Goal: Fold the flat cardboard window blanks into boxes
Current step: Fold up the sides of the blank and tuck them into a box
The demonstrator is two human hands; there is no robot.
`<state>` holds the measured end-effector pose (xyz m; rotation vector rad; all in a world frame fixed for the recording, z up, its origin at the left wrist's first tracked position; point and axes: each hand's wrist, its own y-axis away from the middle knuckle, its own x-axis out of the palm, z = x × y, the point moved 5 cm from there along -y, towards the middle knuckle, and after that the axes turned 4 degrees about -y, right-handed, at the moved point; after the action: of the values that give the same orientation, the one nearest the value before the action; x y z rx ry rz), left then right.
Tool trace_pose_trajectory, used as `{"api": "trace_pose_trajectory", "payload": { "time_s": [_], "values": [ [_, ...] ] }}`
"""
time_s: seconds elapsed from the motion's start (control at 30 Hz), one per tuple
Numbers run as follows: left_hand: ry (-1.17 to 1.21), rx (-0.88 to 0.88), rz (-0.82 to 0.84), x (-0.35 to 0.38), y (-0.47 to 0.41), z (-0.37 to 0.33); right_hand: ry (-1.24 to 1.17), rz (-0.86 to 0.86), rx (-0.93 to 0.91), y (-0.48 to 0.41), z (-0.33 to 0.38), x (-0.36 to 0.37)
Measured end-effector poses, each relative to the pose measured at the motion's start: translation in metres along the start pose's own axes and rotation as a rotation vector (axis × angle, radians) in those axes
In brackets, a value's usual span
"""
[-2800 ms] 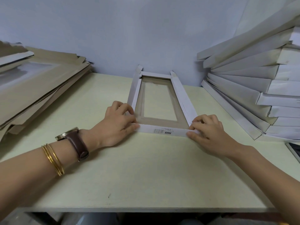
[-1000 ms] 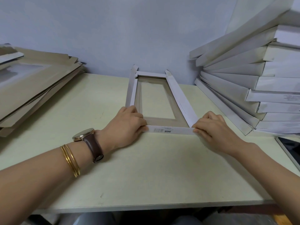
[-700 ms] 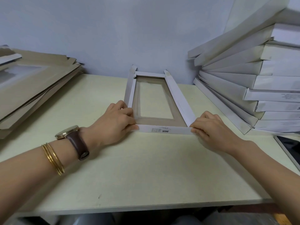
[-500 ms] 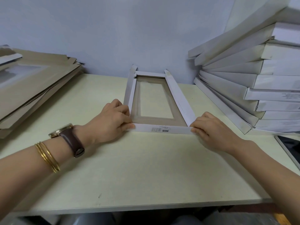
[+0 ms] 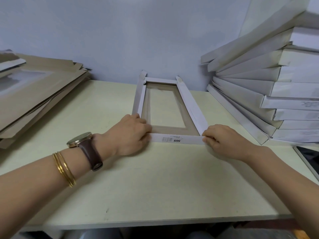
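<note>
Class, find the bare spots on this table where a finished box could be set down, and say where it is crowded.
Bare: the table from left hand and right hand to its front edge; also between flat pile and box. Crowded: right side, by the stack.

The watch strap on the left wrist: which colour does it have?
The watch strap is dark brown; the head view shows it best.

Both forearms reach forward, palms down. The left hand (image 5: 131, 133) grips the near left corner of the box (image 5: 176, 139), fingers curled over it. The right hand (image 5: 224, 140) pinches its near right corner.
</note>
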<state>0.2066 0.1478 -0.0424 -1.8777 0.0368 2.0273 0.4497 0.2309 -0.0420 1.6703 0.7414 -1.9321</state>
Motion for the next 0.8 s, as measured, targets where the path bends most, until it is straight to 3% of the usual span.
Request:
{"api": "trace_pose_trajectory", "payload": {
  "time_s": [0.17,0.37,0.57,0.8],
  "values": [
    [0.194,-0.02,0.039,0.006,-0.01,-0.009,-0.088,0.076,0.122,-0.003,0.004,-0.012],
    [0.231,-0.033,0.026,0.009,-0.011,-0.005,-0.252,-0.118,0.305,-0.029,-0.012,-0.028],
    [0.235,-0.052,0.018,0.01,-0.01,-0.006,-0.144,0.095,0.515,-0.053,-0.018,-0.004],
    [0.24,-0.055,0.039,0.01,-0.01,-0.005,-0.17,0.165,0.653,-0.057,-0.017,-0.005]
  ]
}}
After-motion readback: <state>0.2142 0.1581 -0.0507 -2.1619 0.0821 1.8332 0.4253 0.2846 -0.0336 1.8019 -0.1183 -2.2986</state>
